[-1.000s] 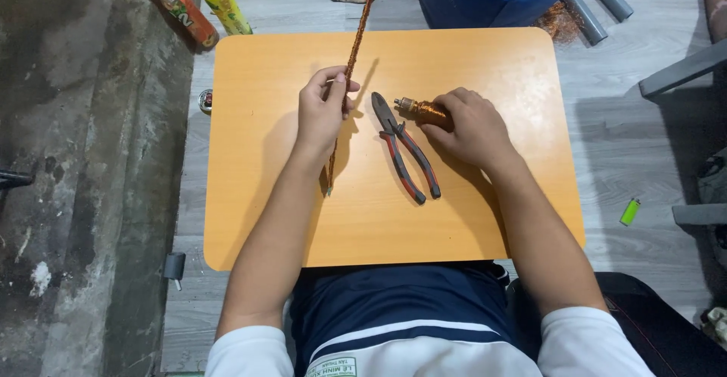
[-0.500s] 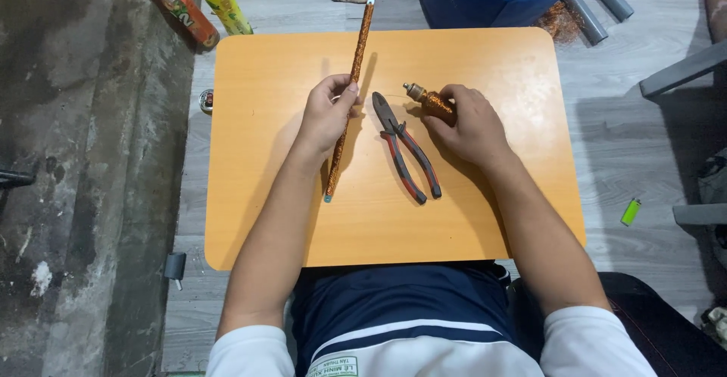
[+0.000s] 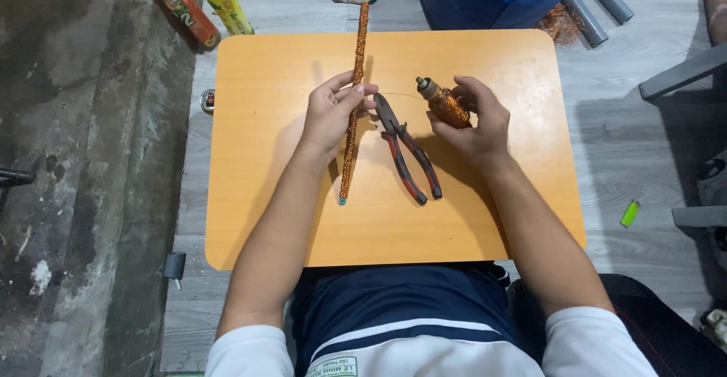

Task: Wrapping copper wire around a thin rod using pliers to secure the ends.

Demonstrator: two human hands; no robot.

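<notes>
Copper-wrapped rod [image 3: 353, 112]: left hand [image 3: 333, 112] grip pinching | right hand [image 3: 473, 119] grip holding spool [image 3: 445, 104]

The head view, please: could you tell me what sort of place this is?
Probably an informal home workspace on the floor: a low orange table on grey plank flooring, pliers lying between the hands, and drink bottles beside a rough concrete strip.

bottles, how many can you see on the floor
2, both on the floor past the table's far left corner: a bottle with reddish-brown drink on the left, and a bottle with yellow drink right beside it. Others may lie out of frame.
</notes>
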